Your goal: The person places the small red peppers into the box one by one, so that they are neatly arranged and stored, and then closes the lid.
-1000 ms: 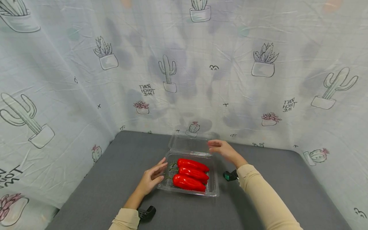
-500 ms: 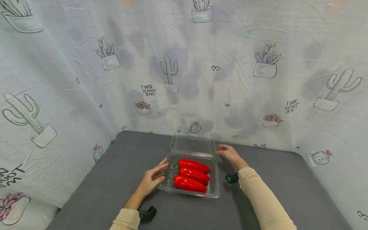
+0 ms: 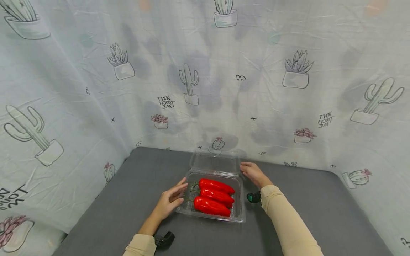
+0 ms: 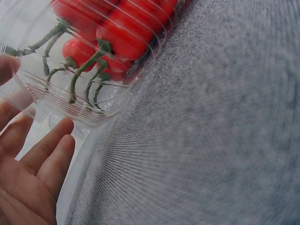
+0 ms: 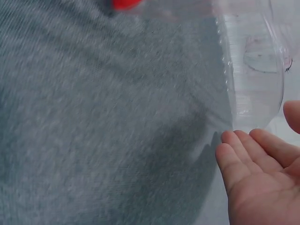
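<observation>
A clear plastic clamshell container (image 3: 239, 203) lies on the table with its lid (image 3: 215, 162) swung back toward the curtain. Several long red peppers (image 3: 213, 206) lie in the base, their green stems (image 4: 77, 77) pointing left. My left hand (image 3: 167, 202) is at the container's left side, fingers spread and only slightly bent, fingertips at the plastic rim. Beside the lid's right edge is my right hand (image 3: 254, 173). In the right wrist view, its fingers (image 5: 255, 154) are nearly straight, close to the lid's edge; whether they touch it is hard to tell.
The grey table (image 3: 307, 213) stretches out on both sides of the container. A pale curtain (image 3: 205, 89) printed with cacti hangs right behind the lid and along the sides. Black wrist devices (image 3: 164, 240) sit on both wrists.
My right hand has moved right from over the lid's right part to beside its right edge, dipping and then lowering slightly. The left hand and the container stay about where they were.
</observation>
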`<action>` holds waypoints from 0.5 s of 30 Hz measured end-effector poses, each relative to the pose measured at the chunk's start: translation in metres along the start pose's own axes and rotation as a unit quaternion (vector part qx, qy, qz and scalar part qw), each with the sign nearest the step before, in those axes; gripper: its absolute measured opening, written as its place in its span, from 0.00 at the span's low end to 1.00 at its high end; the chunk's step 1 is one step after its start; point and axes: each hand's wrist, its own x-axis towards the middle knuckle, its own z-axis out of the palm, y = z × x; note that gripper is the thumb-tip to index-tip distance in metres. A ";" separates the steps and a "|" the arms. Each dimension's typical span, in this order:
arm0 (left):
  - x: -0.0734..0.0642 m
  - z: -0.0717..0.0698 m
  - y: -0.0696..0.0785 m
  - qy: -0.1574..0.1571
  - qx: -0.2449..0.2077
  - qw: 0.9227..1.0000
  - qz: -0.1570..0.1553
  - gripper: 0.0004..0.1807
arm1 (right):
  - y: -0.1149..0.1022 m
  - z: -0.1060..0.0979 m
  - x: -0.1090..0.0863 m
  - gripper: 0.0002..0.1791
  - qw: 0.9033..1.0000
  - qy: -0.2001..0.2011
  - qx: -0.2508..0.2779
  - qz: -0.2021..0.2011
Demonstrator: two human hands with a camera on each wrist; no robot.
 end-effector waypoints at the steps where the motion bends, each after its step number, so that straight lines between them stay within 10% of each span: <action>1: -0.001 0.000 0.000 0.001 -0.001 1.000 0.001 0.26 | -0.001 0.001 0.000 0.28 1.000 -0.001 -0.001 0.002; 15: -0.002 0.000 -0.004 -0.001 0.000 1.000 -0.006 0.26 | -0.010 0.003 0.001 0.30 1.000 0.000 0.019 -0.011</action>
